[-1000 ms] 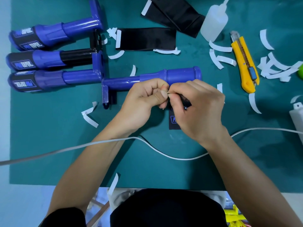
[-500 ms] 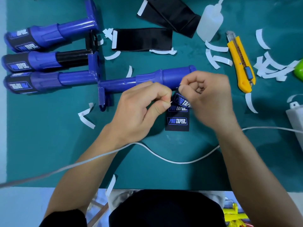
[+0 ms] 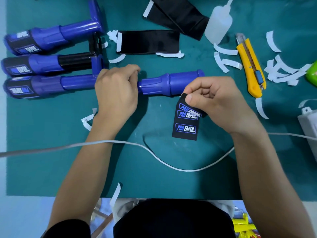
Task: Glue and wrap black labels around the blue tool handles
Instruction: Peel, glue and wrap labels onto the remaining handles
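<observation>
Cable (image 3: 171, 166), white, runs over the green mat of the counter (image 3: 51, 169) from nine to three o'clock, sagging toward six between the forearms. Beyond it, right of centre, the right hand (image 3: 217, 103) pinches the upper edge of a black label (image 3: 186, 125) between thumb and forefinger, with its other fingers curled in. The label hangs toward six o'clock, printed PRO TAPER, its top part bent over.

Just past that edge, toward twelve, lies the blue tool handle (image 3: 171, 85), flat on the mat with its thick end toward three o'clock. The left hand (image 3: 116, 93) has its fingers wrapped round the thin shaft at the nine o'clock end.

Three labelled handles (image 3: 44, 66) lie side by side at nine to ten o'clock. Farthest off are black strips (image 3: 149, 42) at twelve, a glue bottle (image 3: 218, 24) at one, a yellow utility knife (image 3: 249, 64) at two, and white backing scraps (image 3: 226, 63) scattered about.
</observation>
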